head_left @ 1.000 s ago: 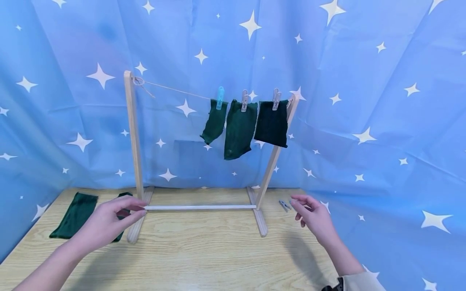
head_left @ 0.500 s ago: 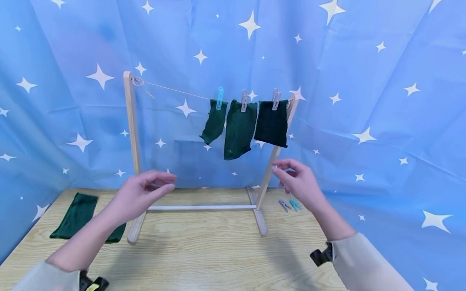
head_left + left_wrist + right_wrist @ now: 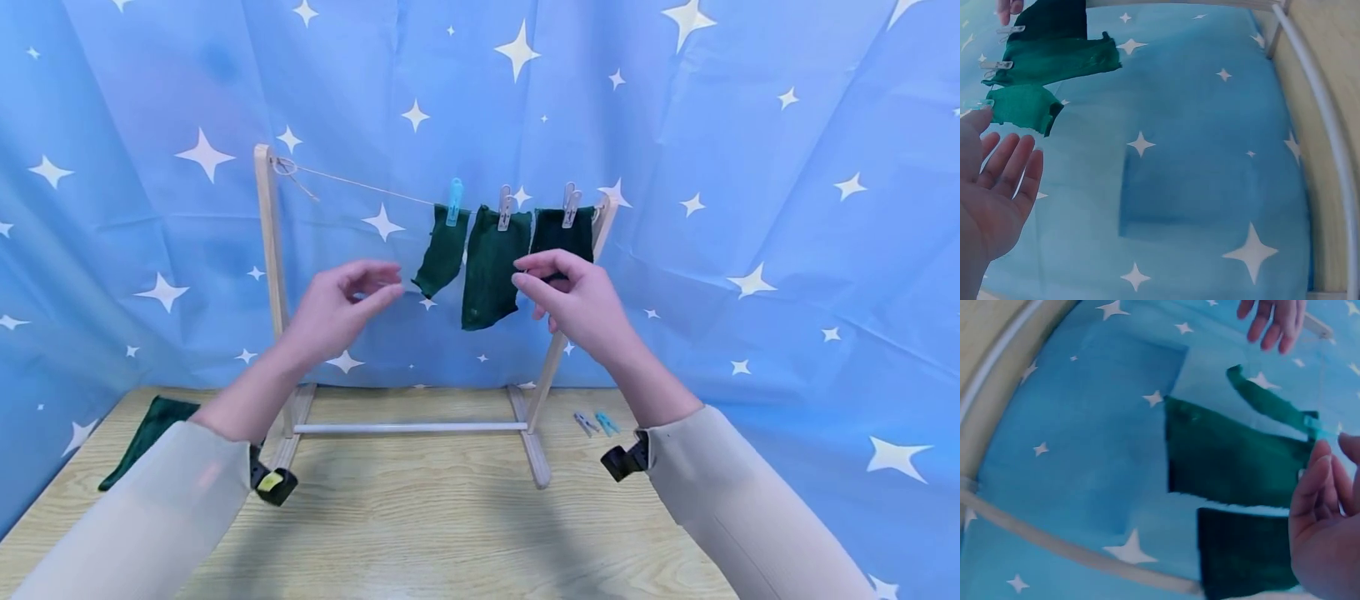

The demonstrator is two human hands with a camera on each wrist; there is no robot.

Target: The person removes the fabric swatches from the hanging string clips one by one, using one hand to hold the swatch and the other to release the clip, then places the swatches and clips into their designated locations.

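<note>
Three dark green cloths hang from the string (image 3: 367,182) of a wooden frame. The left cloth (image 3: 441,254) has a blue clothespin (image 3: 454,202); the middle cloth (image 3: 489,275) has a clear greyish clothespin (image 3: 505,208). Clear greyish clips (image 3: 572,206) fix the right cloth (image 3: 562,233), partly covered by the right hand. My left hand (image 3: 337,304) is raised left of the left cloth, fingers relaxed, nothing in it. My right hand (image 3: 573,292) hovers in front of the middle and right cloths with fingers loosely bent; no held thing is visible.
A grey clothespin (image 3: 583,423) and a blue one (image 3: 606,423) lie on the table right of the frame. Another green cloth (image 3: 150,433) lies at the far left, partly behind the left sleeve. The frame has wooden posts (image 3: 272,242) and a white bottom bar (image 3: 412,427).
Both hands have risen from table height and moved inward toward the hanging cloths. The blue clothespin on the table, hidden at the right hand earlier, now shows beside the grey one.
</note>
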